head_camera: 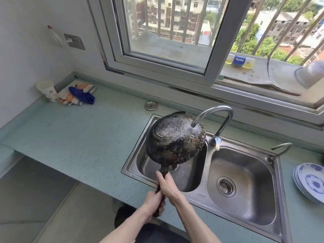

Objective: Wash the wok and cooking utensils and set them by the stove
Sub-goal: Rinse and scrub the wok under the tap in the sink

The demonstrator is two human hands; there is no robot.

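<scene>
**Wok Underside Rinse in Progress at Left Basin**

The blackened, round-bottomed steel wok (175, 139) is held upturned over the left basin of the stainless double sink (245, 204), centre of the frame, with its scorched underside facing the camera. Water from the curved chrome tap (215, 114) strikes the upper right of the shell and spreads across it.

Both hands are clamped on the dark wok handle (162, 193), which runs down from the wok toward the lower centre of the frame. The right hand (168, 186) wraps the handle higher up, just below the wok; the left hand (154, 201) wraps it lower, touching the right. The wok thus sits above and beyond both hands, at the far end of the handle.

Recommendation for the step in hand: rotate the handle slowly so the stream sweeps the whole underside, not one patch only. Keep the rim inside the basin so runoff stays off the speckled green countertop (78, 137). Keep the shell off the spout, which sits close.

Heavy char remains; in my judgement scrubbing is still required. No stove is in view.
</scene>
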